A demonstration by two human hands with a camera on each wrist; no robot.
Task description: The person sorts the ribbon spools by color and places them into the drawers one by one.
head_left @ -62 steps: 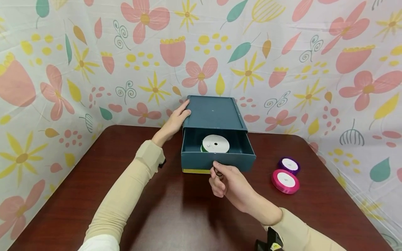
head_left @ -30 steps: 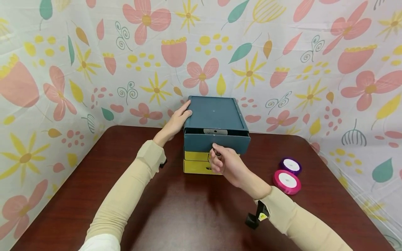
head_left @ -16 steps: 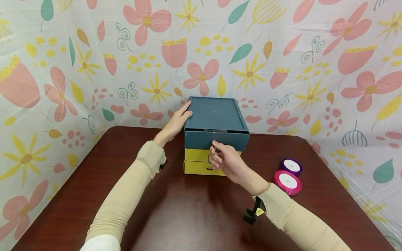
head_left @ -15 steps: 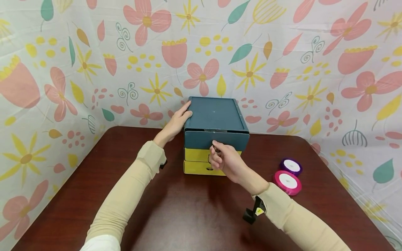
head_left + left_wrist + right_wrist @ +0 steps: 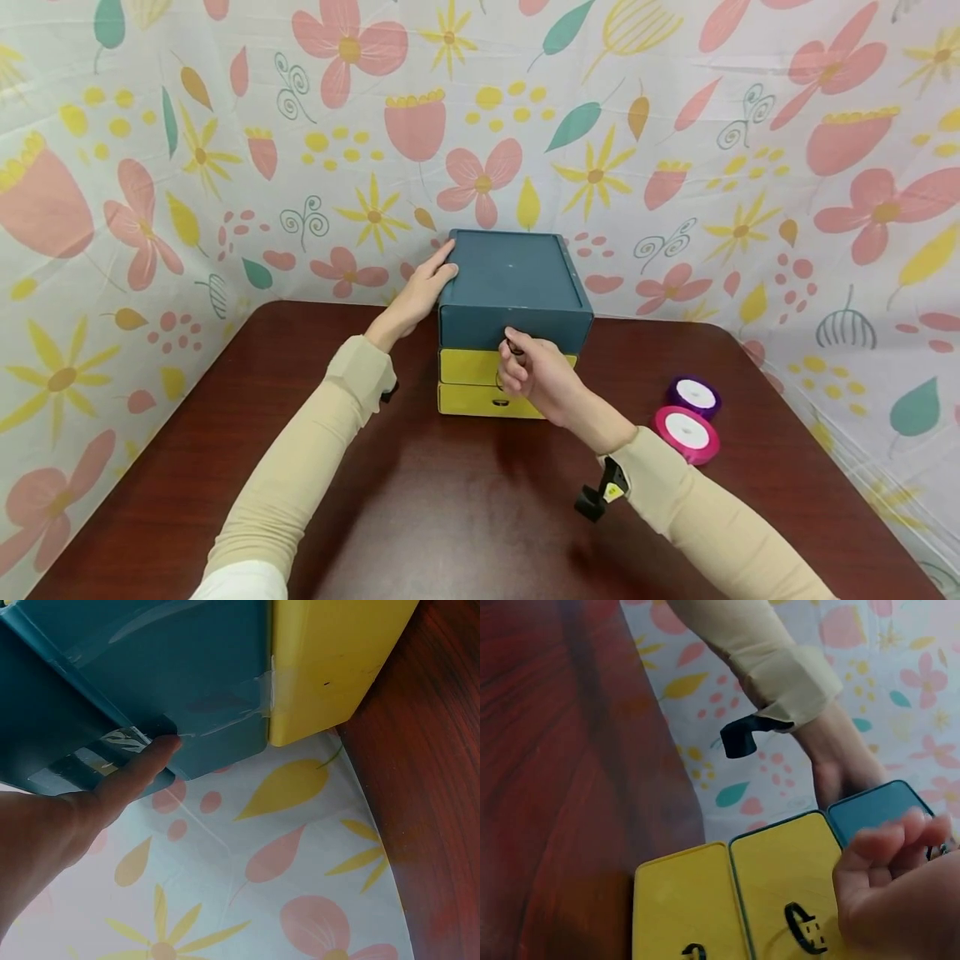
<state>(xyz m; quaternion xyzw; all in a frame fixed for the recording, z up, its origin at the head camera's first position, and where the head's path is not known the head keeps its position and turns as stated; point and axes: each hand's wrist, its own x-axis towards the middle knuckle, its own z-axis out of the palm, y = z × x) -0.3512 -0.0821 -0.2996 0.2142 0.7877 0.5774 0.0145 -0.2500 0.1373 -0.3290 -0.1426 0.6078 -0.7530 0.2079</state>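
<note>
A small drawer cabinet (image 5: 513, 268) stands against the backdrop, with a blue-green top drawer (image 5: 472, 327) over two yellow drawers (image 5: 467, 400). The top drawer's front sits flush with its casing, so its contents are hidden. My right hand (image 5: 540, 375) has its fingers curled at the middle of that front, holding the dark loop handle (image 5: 936, 850), which is mostly covered. My left hand (image 5: 418, 298) lies with fairly straight fingers along the cabinet's upper left side. The left wrist view shows a fingertip (image 5: 169, 742) touching the blue-green side wall.
Two ribbon spools, one purple (image 5: 695, 396) and one pink (image 5: 686, 435), lie on the dark wooden table (image 5: 405, 508) right of the cabinet. Black loop handles (image 5: 804, 928) stick out from the yellow drawers. A floral cloth (image 5: 480, 108) hangs behind.
The top drawer, open earlier with a white-faced ribbon spool inside, has slid back into the cabinet, my right hand moving with it. My left hand has stayed on the side.
</note>
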